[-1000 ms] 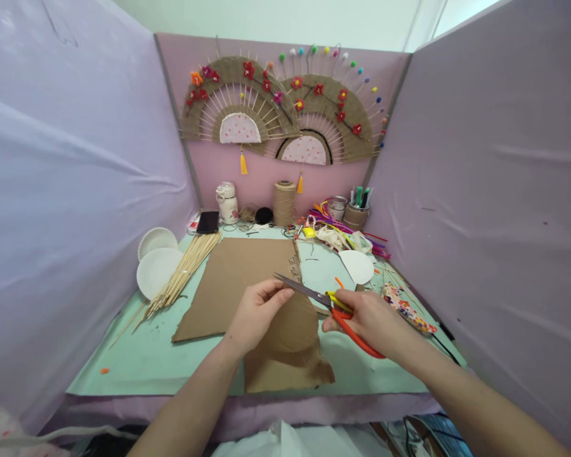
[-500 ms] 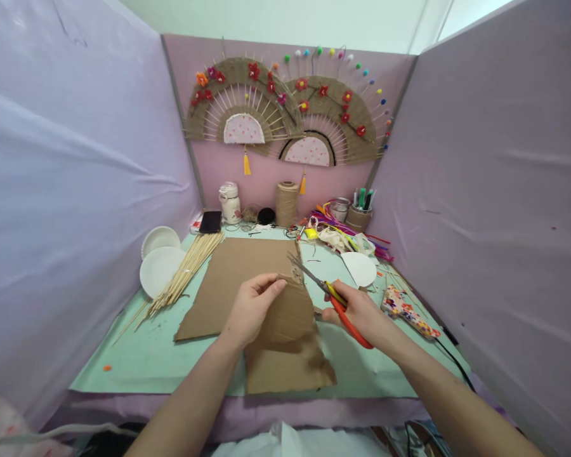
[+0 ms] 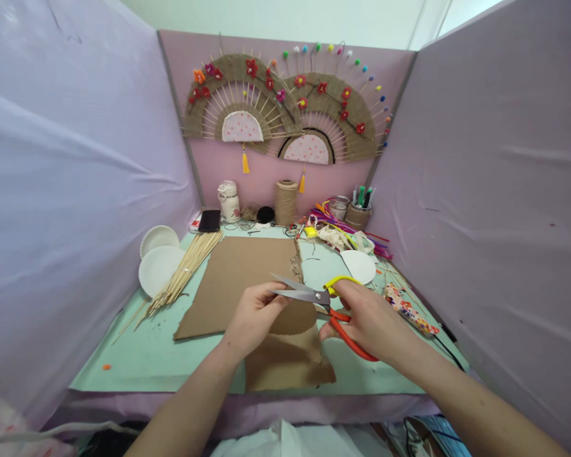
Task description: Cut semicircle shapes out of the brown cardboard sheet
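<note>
My left hand (image 3: 254, 314) pinches the upper edge of a cut piece of brown cardboard (image 3: 295, 317) between thumb and fingers, raised over the table. My right hand (image 3: 375, 320) grips scissors (image 3: 307, 294) with yellow and red handles, fingers through the loops. The blades stand apart and point left at the held piece's top edge, close to my left fingertips. Below, another cardboard piece (image 3: 285, 374) lies near the table's front edge, partly shadowed. A larger cardboard sheet (image 3: 247, 260) lies flat behind my hands, its right edge torn.
Bamboo sticks (image 3: 188, 266) and white paper bowls (image 3: 162, 271) lie at left. Right are a white paper piece (image 3: 359, 266), pipe cleaners (image 3: 375, 244) and a flower-patterned glue gun (image 3: 409, 311) with a cord. A twine spool (image 3: 286, 203) and pen holder (image 3: 358, 216) stand at the back.
The scissors have moved left and swung more level, their blades opening wider at the cardboard's top edge. My left hand keeps its pinch on the piece.
</note>
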The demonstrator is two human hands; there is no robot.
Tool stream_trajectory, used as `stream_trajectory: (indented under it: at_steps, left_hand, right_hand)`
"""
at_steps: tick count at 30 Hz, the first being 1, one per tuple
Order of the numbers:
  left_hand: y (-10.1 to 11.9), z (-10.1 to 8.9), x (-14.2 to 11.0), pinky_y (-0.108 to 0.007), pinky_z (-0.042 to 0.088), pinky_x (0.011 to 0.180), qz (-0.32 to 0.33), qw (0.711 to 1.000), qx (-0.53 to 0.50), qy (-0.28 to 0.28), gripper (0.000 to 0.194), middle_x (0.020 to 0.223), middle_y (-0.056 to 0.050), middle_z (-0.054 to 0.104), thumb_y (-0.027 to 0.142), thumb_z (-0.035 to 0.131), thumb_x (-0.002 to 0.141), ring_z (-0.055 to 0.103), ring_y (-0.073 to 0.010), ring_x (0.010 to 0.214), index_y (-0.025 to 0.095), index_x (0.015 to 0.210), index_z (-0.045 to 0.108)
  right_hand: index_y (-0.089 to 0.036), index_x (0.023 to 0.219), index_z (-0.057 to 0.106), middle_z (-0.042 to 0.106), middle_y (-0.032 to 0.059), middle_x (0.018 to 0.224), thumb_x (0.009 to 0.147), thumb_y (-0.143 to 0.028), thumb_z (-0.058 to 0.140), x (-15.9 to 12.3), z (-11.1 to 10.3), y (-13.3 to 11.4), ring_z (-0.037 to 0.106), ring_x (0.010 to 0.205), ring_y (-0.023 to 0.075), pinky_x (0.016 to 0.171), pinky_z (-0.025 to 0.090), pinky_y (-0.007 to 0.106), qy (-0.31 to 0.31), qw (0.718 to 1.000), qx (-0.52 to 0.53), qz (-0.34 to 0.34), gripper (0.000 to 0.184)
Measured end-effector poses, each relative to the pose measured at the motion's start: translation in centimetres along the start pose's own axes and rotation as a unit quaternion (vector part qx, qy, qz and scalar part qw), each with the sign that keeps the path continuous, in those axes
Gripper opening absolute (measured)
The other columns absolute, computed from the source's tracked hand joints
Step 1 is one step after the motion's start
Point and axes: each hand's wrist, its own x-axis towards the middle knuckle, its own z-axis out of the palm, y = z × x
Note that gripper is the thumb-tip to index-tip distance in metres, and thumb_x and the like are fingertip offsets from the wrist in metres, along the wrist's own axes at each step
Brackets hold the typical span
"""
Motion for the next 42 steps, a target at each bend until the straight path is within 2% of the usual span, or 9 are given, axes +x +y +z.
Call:
stream_trajectory:
  at_steps: [4,9,15,25,32,35,38,42]
  left_hand:
    - [-0.1,0.1,-0.2,-0.024,0.044,0.070,-0.008,1.000,-0.010,-0.005,0.021,0.081,-0.002,0.070,0.035,0.060,0.081,0.059,-0.0175,0.078,0.019,0.082,0.074]
    - [0.1,-0.1,-0.2,-0.024,0.044,0.069,-0.006,1.000,-0.004,0.003,0.019,0.078,-0.002,0.070,0.032,0.061,0.079,0.059,-0.0173,0.075,0.019,0.082,0.075]
    - [0.4,0.0,-0.1,-0.026,0.045,0.073,-0.006,1.000,-0.016,-0.010,0.021,0.082,-0.003,0.071,0.033,0.062,0.080,0.060,-0.0193,0.081,0.019,0.085,0.076]
    - [-0.3,0.1,0.0,-0.027,0.044,0.077,-0.019,0.999,-0.028,-0.030,0.024,0.087,-0.003,0.073,0.034,0.061,0.082,0.061,-0.0202,0.086,0.021,0.095,0.076]
    - [-0.1,0.1,0.0,-0.028,0.045,0.078,-0.022,0.999,-0.017,-0.033,0.025,0.092,-0.003,0.074,0.036,0.062,0.083,0.062,-0.0217,0.090,0.022,0.097,0.076]
    - [-0.2,0.1,0.0,-0.027,0.046,0.077,-0.028,0.999,-0.019,-0.023,0.026,0.091,-0.004,0.074,0.040,0.064,0.081,0.063,-0.0216,0.089,0.021,0.094,0.077]
    - [-0.5,0.2,0.2,-0.027,0.046,0.077,-0.040,0.998,-0.058,0.003,0.025,0.092,-0.005,0.074,0.041,0.067,0.079,0.064,-0.0207,0.089,0.021,0.090,0.077]
    - [-0.9,0.5,0.8,-0.025,0.048,0.077,-0.074,0.981,-0.176,0.045,0.027,0.093,-0.007,0.074,0.039,0.073,0.074,0.065,-0.0190,0.089,0.020,0.093,0.077]
  right_hand:
    - [-0.021,0.080,0.051,0.059,0.0029,0.074,0.077,-0.051,0.063,-0.1,-0.1,-0.1,0.054,0.062,0.0176,0.053,0.033,0.026,-0.001,1.000,-0.004,0.002,0.032]
    - [-0.021,0.078,0.049,0.060,0.0042,0.076,0.079,-0.050,0.062,-0.2,-0.3,-0.2,0.054,0.063,0.0179,0.054,0.033,0.026,0.006,1.000,-0.018,-0.006,0.032]
    - [-0.022,0.074,0.048,0.061,0.0034,0.071,0.080,-0.054,0.058,-0.3,-0.3,-0.1,0.055,0.062,0.0183,0.052,0.029,0.026,-0.002,0.999,-0.044,0.017,0.035]
    - [-0.022,0.070,0.045,0.058,0.0017,0.063,0.081,-0.059,0.054,-0.6,-0.2,0.3,0.057,0.061,0.0186,0.050,0.021,0.025,0.000,0.995,-0.092,0.030,0.039]
    - [-0.022,0.065,0.042,0.058,0.0015,0.061,0.081,-0.057,0.054,-0.6,0.1,0.2,0.055,0.058,0.0180,0.051,0.018,0.025,-0.016,0.995,-0.086,0.054,0.040]
    - [-0.022,0.063,0.040,0.057,0.0007,0.059,0.080,-0.055,0.054,-0.2,0.4,0.5,0.050,0.055,0.0157,0.050,0.018,0.025,-0.022,0.996,-0.043,0.073,0.040]
    - [-0.021,0.061,0.038,0.052,-0.0020,0.056,0.079,-0.053,0.056,0.6,0.9,1.6,0.042,0.052,0.0126,0.050,0.022,0.025,-0.015,0.994,0.054,0.092,0.041]
    - [-0.020,0.059,0.043,0.043,-0.0045,0.052,0.073,-0.052,0.060,1.5,2.5,3.0,0.037,0.050,0.0105,0.047,0.026,0.023,-0.014,0.964,0.230,0.136,0.039]
